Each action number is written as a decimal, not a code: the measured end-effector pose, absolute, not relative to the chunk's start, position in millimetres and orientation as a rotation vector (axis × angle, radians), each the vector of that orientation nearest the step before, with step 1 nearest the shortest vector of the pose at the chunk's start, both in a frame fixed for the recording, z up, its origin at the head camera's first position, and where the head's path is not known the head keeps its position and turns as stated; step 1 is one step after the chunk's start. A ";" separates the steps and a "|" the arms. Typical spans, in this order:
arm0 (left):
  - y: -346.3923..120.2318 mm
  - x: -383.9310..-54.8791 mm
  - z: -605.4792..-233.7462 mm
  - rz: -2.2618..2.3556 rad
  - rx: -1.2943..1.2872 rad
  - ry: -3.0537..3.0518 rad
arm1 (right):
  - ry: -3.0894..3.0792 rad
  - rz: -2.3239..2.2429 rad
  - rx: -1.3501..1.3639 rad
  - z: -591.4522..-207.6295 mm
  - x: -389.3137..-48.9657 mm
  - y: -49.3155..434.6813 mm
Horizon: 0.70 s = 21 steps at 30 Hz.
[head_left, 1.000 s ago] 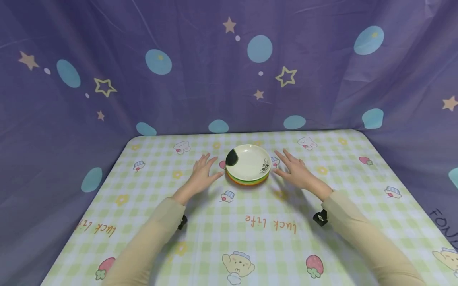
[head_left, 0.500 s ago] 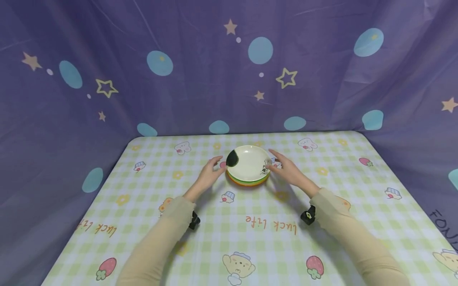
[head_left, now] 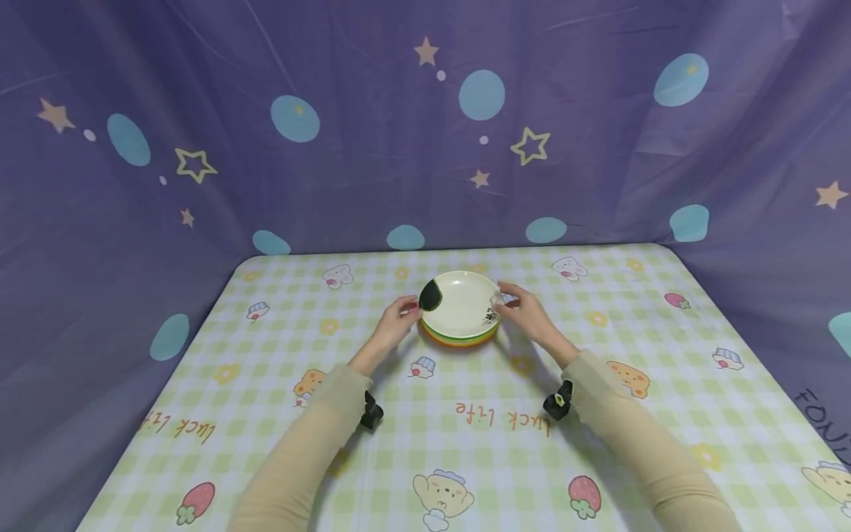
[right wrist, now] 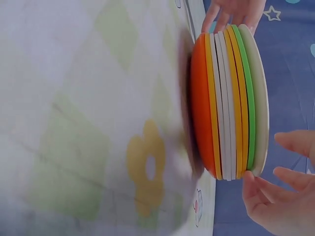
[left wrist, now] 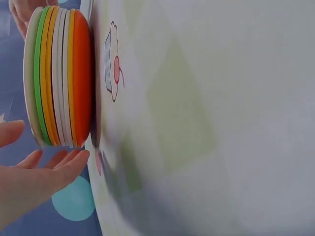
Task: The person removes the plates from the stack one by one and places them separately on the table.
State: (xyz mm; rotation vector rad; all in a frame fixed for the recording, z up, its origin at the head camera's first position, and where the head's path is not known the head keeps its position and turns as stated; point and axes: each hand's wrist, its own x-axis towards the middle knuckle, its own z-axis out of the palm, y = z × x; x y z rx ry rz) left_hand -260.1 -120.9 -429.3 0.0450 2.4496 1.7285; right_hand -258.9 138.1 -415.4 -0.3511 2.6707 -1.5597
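A stack of several round plates (head_left: 462,303) stands on the checked tablecloth. Its top plate is white with a dark green patch on the left and a small dark plant print on the right. Below it the left wrist view shows green, yellow and white rims and an orange plate (left wrist: 82,78) at the bottom. My left hand (head_left: 392,327) is at the left side of the stack, thumb and fingers spread apart around the rim. On the right side, my right hand (head_left: 530,316) has a fingertip at the rims under the top plate, its thumb apart from the plate.
The tablecloth (head_left: 492,451) has green checks and printed cupcakes, strawberries and bears. A purple curtain (head_left: 372,162) with stars and blue ovals hangs behind the table and along both sides. Dark wrist cameras (head_left: 558,400) sit under the sleeves.
Both hands have moved inward from either side to the stack's rim, and their fingers have bent in somewhat. The stack has stayed in place.
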 end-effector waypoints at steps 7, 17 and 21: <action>-115.1 -260.6 -431.3 1.819 -0.037 2.379 | 2.667 -1.575 -0.219 -419.2 -260.4 136.2; -110.6 -260.2 -433.1 1.910 -0.140 2.257 | 2.528 -1.743 0.008 -421.7 -261.9 133.5; -109.1 -260.5 -433.5 1.921 -0.142 2.236 | 2.465 -1.825 0.083 -421.9 -263.3 133.9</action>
